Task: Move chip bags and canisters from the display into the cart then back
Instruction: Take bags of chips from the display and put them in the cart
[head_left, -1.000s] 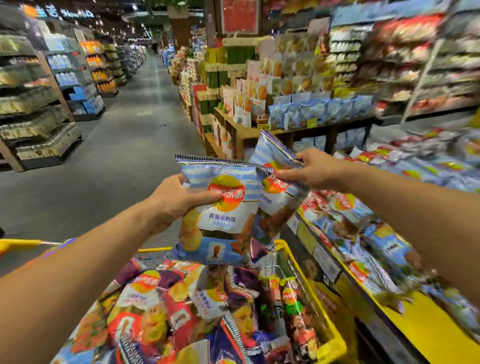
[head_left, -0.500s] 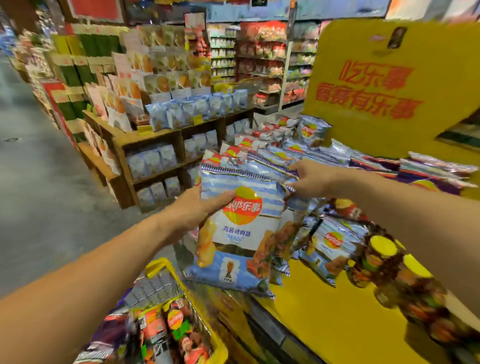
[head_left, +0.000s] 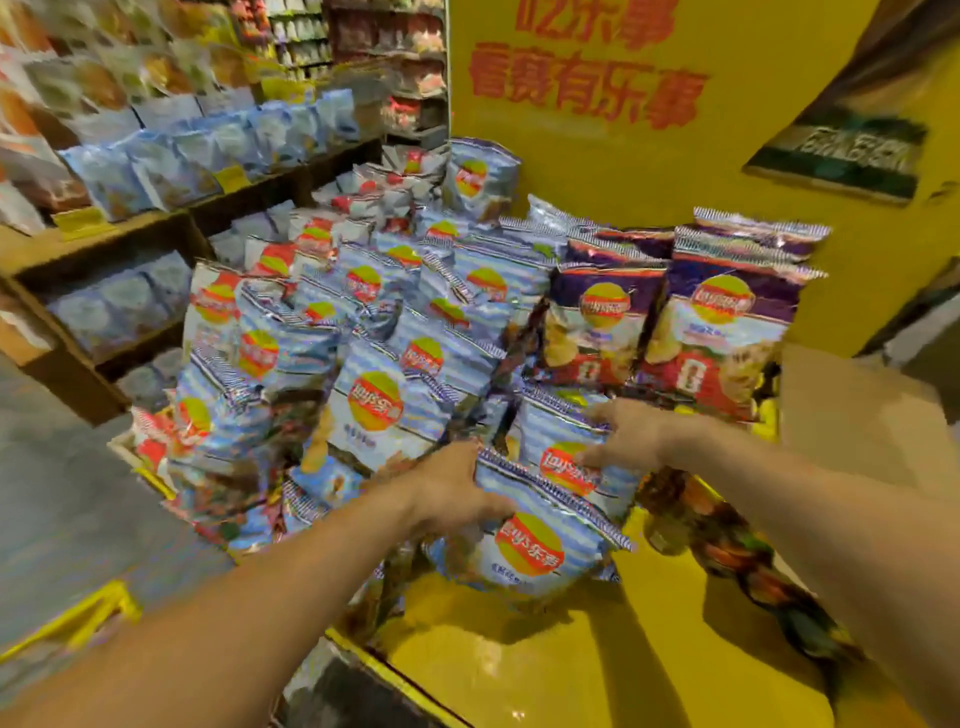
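Big yellow display (head_left: 519, 670) w/ red-lettered yellow backboard (head_left: 675, 156) fills centre & right of view; its flat yellow top is bare in front, packed w/ chip bags further back. Behind on the left, wooden shelves (head_left: 171, 218) carry pale blue packets, blurred. A mass of blue-white striped bags (head_left: 374, 332) stands upright in rows on the display, two purple-topped bags (head_left: 717, 332) upright at the right end of the stack. Canisters (head_left: 727, 545) lie on their sides on the yellow top at right, partly under the right forearm; labels too smeared to read.

Both forearms reach forward from the bottom corners, converging on the front of the stack. Left hand (head_left: 447, 488) grips the top-left corner of the front blue bag (head_left: 530, 540), thumb across its face, fingers behind the seal; bag stands near upright, lower edge prob. on the yellow top, tho blur makes contact hard to call. Right hand (head_left: 628, 436) is palm down, fingers spread, over the top edge of the second blue bag (head_left: 566, 457) just behind the first, thumb on its front, pinching it. Hands near each other, not touching. Yellow cart rim (head_left: 78, 618) shows at lower left.
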